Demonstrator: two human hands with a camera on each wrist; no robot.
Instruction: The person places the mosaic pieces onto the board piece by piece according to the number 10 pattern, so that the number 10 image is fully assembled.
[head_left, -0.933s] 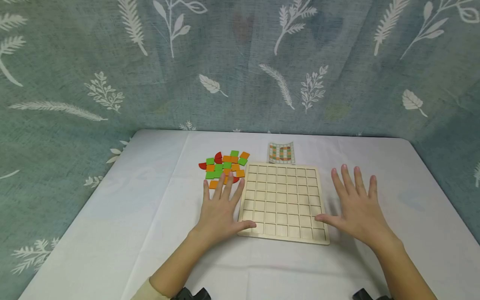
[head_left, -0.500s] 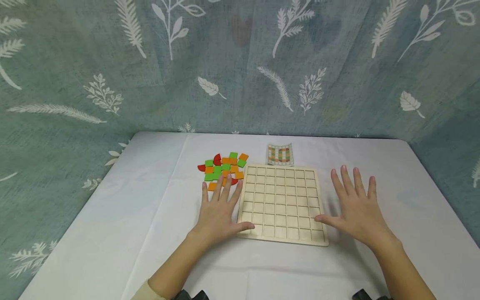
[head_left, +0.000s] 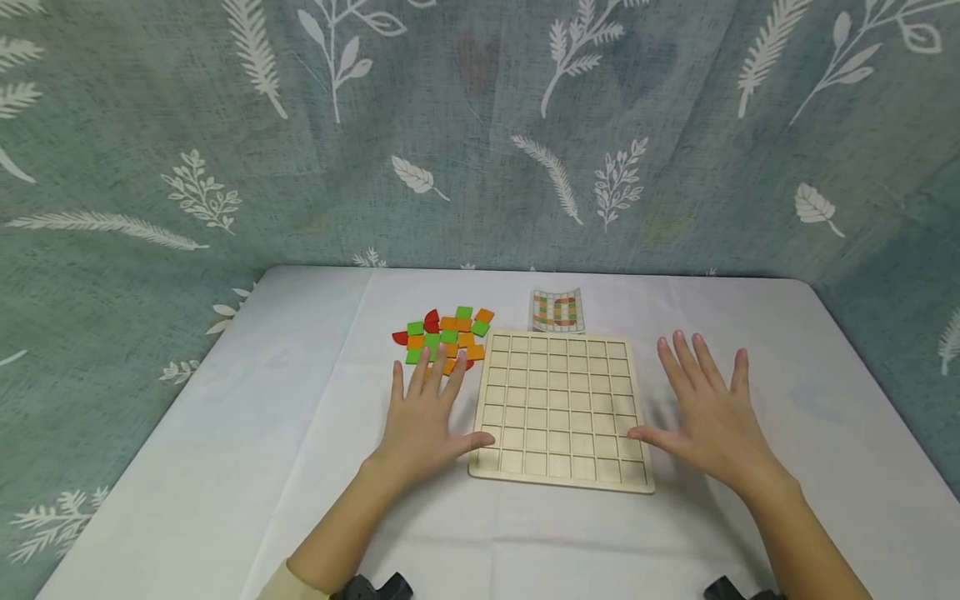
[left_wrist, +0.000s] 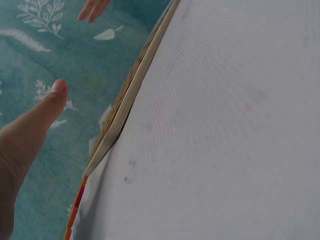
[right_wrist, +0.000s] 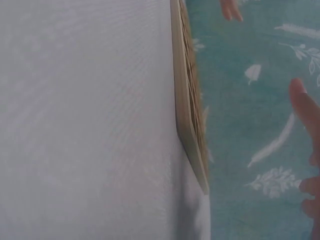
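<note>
White tablecloth [head_left: 187, 467], creased; blue-green curtain [head_left: 450, 83] behind, white leaf print. Wooden grid board [head_left: 561, 412] flat on the cloth. From it: patterned card [head_left: 557, 311] at 12 o'clock, coloured tiles [head_left: 448, 336] at 10, left hand [head_left: 422, 422] at 9, right hand [head_left: 712, 422] at 3. Both hands' fingers straight, spread apart.

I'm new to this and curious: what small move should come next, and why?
Perhaps the left hand should pick up one of the coloured tiles: it is empty and nearer them than the right hand, and the grid board shows none.
</note>
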